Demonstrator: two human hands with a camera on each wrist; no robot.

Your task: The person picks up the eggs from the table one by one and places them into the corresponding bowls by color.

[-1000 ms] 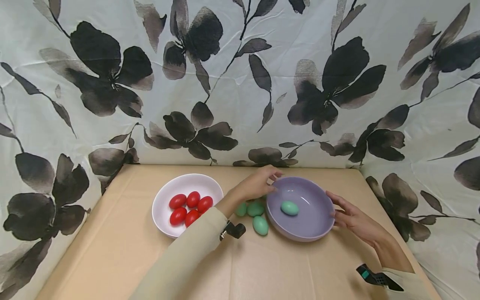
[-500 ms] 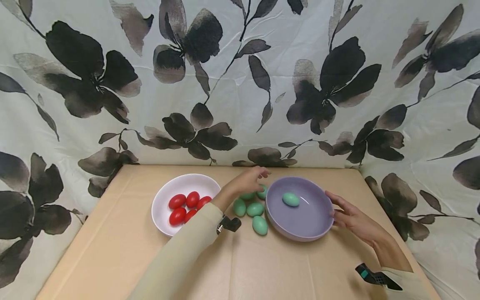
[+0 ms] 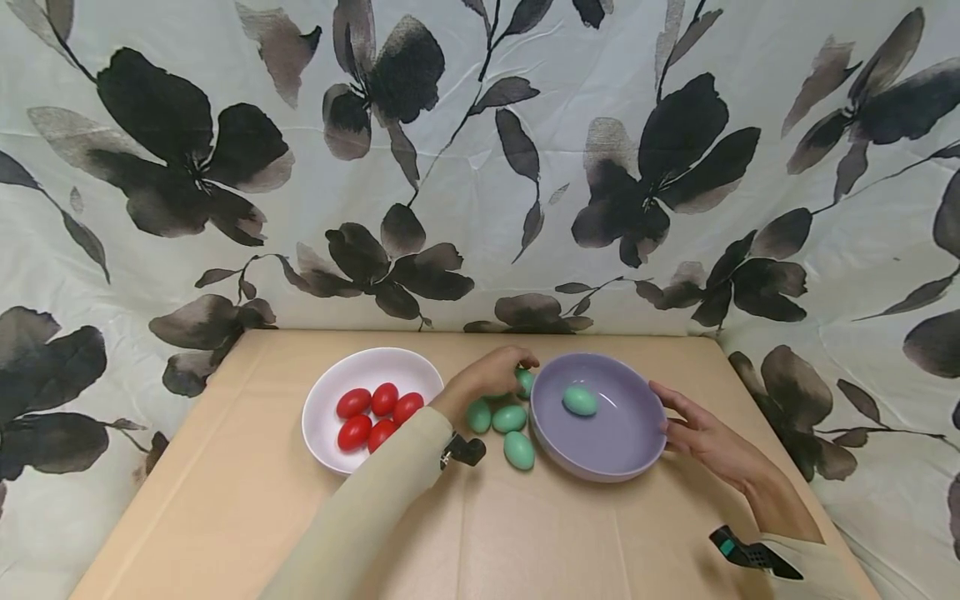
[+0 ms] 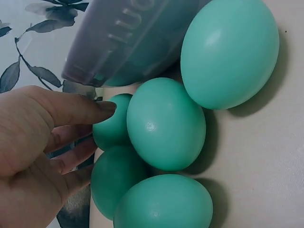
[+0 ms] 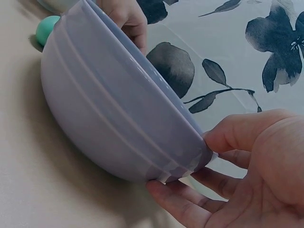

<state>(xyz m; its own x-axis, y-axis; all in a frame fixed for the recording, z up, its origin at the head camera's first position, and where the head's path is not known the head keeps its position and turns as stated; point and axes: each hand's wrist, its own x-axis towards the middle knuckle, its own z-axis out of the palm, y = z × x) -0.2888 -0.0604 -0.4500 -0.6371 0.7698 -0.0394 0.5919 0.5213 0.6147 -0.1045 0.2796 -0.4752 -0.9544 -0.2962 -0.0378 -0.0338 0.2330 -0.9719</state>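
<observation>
Green egg [image 4: 113,133] at the far end of a loose cluster, on the table [image 3: 570,542], just beside the left side of the purple bowl [image 3: 622,433]. Left hand [image 3: 495,372] is at it: thumb overlaps the egg in the left wrist view, other fingers bent around its far side. Can't tell whether it's actually pinched or only touched; fingers hide the contact. Four more loose green eggs [image 3: 519,451] sit close by, packed together between the two bowls. Purple bowl stands upright on the table, with one green egg [image 3: 580,401] inside, left of center. Right hand [image 3: 701,433] touches the bowl's right side, fingers spread along the rim and outer wall, no clench. Further left, a white bowl [image 3: 322,408] holds red eggs [image 3: 354,432], five visible; left forearm crosses in front of its right edge. Both arms have pale sleeves [image 3: 375,508], with a black device [image 3: 465,451] at the left wrist and another black device [image 3: 753,554] at the right. Behind the table: white cloth [image 3: 480,183] with dark flower print.
</observation>
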